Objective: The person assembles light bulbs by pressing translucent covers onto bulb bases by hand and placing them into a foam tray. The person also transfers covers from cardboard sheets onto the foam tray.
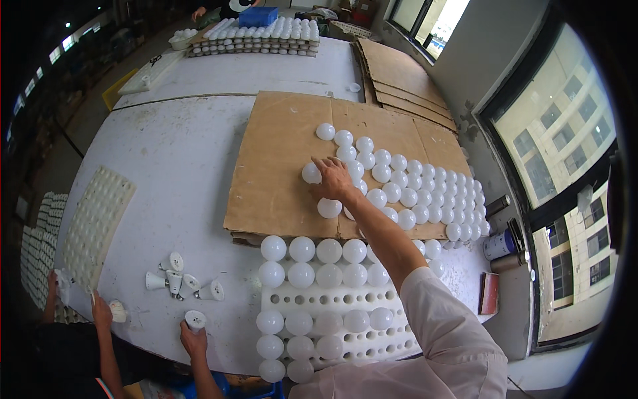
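My right hand (334,177) reaches over the brown cardboard sheet (279,133), its fingers and thumb closed around a white bulb cover (310,173). More round white bulb covers (399,179) stand in rows on the cardboard to the right of it. In my left hand (193,340), at the lower left, is a white bulb base (195,320), its round face turned up. Several similar bulb bases (175,282) lie loose on the table just beyond. Between my arms sits a white holed tray (292,298), partly filled with rows of bulb covers (301,249).
A co-worker's hand (101,312) is beside a pale holed tray (100,219) at the left. Stacked trays of white bulb covers (266,40) and a blue box (258,16) stand far back. Cardboard sheets (402,73), a can (498,245) and windows line the right.
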{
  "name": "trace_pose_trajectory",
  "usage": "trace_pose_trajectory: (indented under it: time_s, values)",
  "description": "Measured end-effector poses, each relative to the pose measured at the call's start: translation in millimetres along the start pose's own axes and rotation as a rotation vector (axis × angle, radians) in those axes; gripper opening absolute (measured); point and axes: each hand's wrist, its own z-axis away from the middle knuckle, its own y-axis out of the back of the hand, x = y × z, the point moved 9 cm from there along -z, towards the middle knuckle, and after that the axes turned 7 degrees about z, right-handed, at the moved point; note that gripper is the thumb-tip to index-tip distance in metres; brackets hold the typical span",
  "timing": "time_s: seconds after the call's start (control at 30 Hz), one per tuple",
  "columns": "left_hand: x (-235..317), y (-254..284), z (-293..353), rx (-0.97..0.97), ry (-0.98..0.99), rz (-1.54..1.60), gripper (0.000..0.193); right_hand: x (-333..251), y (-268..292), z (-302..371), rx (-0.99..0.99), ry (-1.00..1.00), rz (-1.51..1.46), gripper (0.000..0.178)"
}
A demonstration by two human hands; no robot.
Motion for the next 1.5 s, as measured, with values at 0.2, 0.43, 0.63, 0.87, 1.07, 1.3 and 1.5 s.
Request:
trace_pose_trajectory:
  time_s: [0.2,0.43,0.63,0.87,1.07,1.3,1.5]
  values:
    - [-17,24,80,0.024,0.220,1.031,0.048,-26,-4,-26,-0.068,0.092,0.161,0.065]
    - [67,25,122,-0.128,0.194,1.684,0.056,6,38,119,-0.177,-0.291,-1.540,0.061]
    - [202,6,155,-0.823,-0.083,1.186,0.049,-75,63,265,-0.408,-0.159,-1.743,0.081]
    - [274,-12,208,-1.190,-0.302,0.800,0.048,-128,115,327,-0.262,0.148,-1.062,0.079]
    - [293,-15,235,-1.276,-0.481,0.635,0.053,-143,130,350,-0.195,0.250,-1.085,0.083]
    - [288,-14,244,-1.281,-0.469,0.561,0.047,-164,136,359,-0.264,0.329,-0.899,0.079]
    - [281,-12,247,-1.326,-0.311,0.475,0.045,-182,133,363,-0.290,0.378,-0.815,0.081]
